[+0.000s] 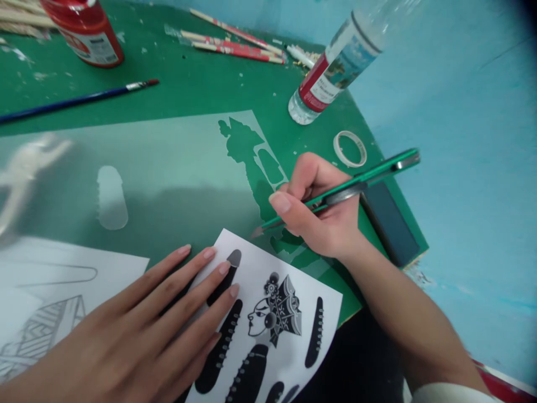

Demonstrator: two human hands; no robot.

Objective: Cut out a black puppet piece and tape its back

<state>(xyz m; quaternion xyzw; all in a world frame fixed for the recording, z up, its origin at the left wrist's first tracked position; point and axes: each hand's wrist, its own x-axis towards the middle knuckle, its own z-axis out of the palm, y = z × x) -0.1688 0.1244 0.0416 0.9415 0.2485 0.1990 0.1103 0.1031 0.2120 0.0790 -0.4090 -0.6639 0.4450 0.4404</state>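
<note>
Your left hand [134, 330], spread flat, likely steadies the printed paper [285, 347]; your right hand [325, 232] pinches a green tool [380, 170] pen-fashion, presumably for control.

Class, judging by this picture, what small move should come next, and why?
Perhaps the right hand should bring the green pointed tool over the printed page: its tip shows just beyond the page's edge, and the left hand lies spread across the page.

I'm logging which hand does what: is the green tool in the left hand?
No, the right hand grips the green tool, while the left hand is spread partly over the printed sheet.
</note>
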